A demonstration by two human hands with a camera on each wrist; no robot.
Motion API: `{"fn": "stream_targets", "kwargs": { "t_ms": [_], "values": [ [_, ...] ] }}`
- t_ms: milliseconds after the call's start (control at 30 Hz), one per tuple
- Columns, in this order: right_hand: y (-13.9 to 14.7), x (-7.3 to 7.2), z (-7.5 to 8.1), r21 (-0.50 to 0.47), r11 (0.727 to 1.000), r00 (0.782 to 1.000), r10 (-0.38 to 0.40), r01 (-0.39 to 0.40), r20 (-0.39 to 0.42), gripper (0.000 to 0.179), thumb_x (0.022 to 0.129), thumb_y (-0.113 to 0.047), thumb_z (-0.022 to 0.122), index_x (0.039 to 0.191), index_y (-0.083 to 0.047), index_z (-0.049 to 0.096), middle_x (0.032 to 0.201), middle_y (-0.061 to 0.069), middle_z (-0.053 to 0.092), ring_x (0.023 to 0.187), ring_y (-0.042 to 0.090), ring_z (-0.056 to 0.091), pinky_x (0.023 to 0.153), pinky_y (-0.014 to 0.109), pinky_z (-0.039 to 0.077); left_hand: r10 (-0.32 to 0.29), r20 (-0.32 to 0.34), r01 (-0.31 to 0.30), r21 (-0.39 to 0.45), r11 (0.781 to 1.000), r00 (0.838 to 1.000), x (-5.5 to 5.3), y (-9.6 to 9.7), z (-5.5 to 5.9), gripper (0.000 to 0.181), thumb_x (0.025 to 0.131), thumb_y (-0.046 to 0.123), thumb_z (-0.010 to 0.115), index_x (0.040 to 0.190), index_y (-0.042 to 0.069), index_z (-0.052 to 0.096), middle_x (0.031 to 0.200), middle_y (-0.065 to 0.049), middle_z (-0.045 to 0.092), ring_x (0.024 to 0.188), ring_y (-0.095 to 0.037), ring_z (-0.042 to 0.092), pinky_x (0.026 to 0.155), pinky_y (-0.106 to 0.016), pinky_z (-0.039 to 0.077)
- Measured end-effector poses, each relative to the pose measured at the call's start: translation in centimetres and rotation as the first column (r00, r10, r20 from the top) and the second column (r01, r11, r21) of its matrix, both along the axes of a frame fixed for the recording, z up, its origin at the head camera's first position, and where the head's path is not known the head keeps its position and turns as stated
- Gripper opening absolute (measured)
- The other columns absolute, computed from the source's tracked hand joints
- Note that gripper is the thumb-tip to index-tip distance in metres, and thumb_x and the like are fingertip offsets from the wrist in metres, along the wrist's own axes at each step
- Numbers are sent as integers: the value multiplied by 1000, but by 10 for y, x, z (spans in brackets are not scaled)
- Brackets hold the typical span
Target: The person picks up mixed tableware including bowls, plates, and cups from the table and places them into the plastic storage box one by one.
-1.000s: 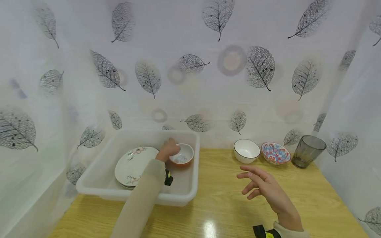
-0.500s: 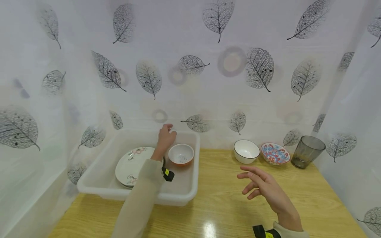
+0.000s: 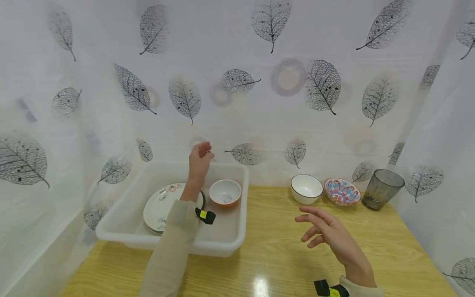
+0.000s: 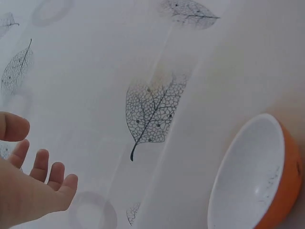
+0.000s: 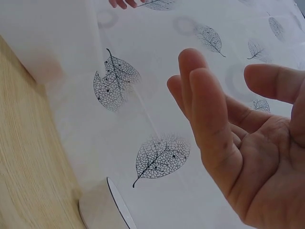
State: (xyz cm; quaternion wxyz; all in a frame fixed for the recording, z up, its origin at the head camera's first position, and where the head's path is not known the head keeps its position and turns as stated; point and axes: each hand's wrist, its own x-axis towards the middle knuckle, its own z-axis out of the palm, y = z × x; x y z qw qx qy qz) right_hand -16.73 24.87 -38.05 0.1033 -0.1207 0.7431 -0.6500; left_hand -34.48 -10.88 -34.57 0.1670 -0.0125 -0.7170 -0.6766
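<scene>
My left hand [image 3: 199, 163] is raised over the back of the white plastic tub [image 3: 111, 237], fingers relaxed and holding nothing. Below and right of it, an orange bowl with a white inside [image 3: 225, 193] stands in the tub; the left wrist view shows the same orange bowl [image 4: 255, 176] apart from the fingers. Floral plates [image 3: 163, 206] lie stacked at the tub's left, partly hidden by my left forearm. Over the table's right side hovers my right hand [image 3: 332, 235], fingers loosely spread with nothing in them. Nearest to it is a white bowl with a dark rim [image 3: 306, 189].
Right of the white bowl stand a red-and-blue patterned bowl [image 3: 342, 192] and a grey glass tumbler [image 3: 383, 189], near the back of the wooden table [image 3: 274, 243]. A leaf-printed curtain [image 3: 259, 103] hangs behind and along both sides.
My left hand has risen away from the orange bowl and moved back and left, its fingers off the rim. The orange bowl stays in the tub. My right hand keeps its place.
</scene>
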Motion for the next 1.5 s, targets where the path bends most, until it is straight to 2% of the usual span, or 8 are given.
{"fn": "stream_targets", "kwargs": {
  "t_ms": [167, 367, 600, 767, 900, 1100, 1333, 1500],
  "values": [
    [1, -1, 0, 5, 1000, 999, -28, 28, 23, 42, 107, -32, 44, 141, -8, 50, 123, 9, 66, 79, 25, 71, 66, 43, 60, -38, -77, 38, -9, 999, 996, 8, 11, 7, 43, 92, -6, 55, 134, -1, 50, 137, -22, 51, 129, -36, 47, 109, -39, 41],
    [1, -2, -1, 9, 999, 999, -33, 33, 20, 42, 107, -31, 44, 141, -8, 50, 121, 7, 67, 79, 25, 71, 66, 43, 60, -97, -160, 94, -23, 995, 982, 23, 18, 22, 43, 91, -6, 56, 133, 0, 51, 134, -16, 54, 125, -28, 50, 107, -39, 43],
    [2, -2, -1, 9, 1000, 999, -30, 30, 29, 41, 107, -32, 44, 141, -10, 51, 124, 11, 65, 79, 25, 71, 66, 43, 60, -171, -218, 170, -27, 985, 961, 53, 23, 40, 41, 90, -8, 55, 130, -2, 51, 129, -14, 56, 121, -24, 52, 105, -37, 45],
    [3, -2, -2, 16, 999, 999, -31, 31, 31, 40, 107, -32, 44, 141, -11, 51, 123, 9, 66, 79, 26, 71, 66, 43, 60, -211, -228, 210, -28, 977, 951, 76, 22, 48, 40, 89, -11, 53, 129, -4, 50, 128, -16, 54, 120, -24, 53, 105, -38, 46],
    [3, -3, -3, 21, 999, 999, -34, 33, 36, 40, 107, -32, 44, 141, -12, 51, 123, 8, 66, 79, 26, 71, 66, 44, 60, -211, -197, 206, -48, 977, 957, 95, 19, 46, 40, 92, -10, 52, 130, -2, 49, 129, -14, 54, 120, -24, 53, 105, -39, 45],
    [3, -4, -5, 20, 999, 999, -28, 28, 32, 40, 107, -32, 43, 140, -11, 51, 123, 8, 67, 80, 26, 71, 66, 44, 60, -188, -146, 184, -40, 982, 971, 118, 17, 38, 39, 93, -8, 52, 131, 0, 49, 130, -13, 54, 123, -28, 53, 102, -30, 47],
    [3, -5, -7, 18, 1000, 999, -25, 25, 38, 39, 107, -32, 43, 140, -13, 52, 122, 5, 67, 80, 25, 71, 66, 43, 60, -184, -141, 185, -8, 983, 973, 131, 23, 22, 38, 90, -12, 53, 127, -3, 51, 125, -14, 56, 117, -25, 55, 99, -29, 49],
    [2, -5, -7, 29, 999, 998, -38, 37, 41, 40, 107, -32, 43, 141, -11, 51, 124, 11, 65, 80, 26, 71, 66, 43, 60, -178, -126, 180, 5, 984, 976, 135, 23, 12, 39, 89, -13, 53, 127, -4, 51, 123, -17, 57, 114, -26, 57, 97, -28, 49]
  ]
}}
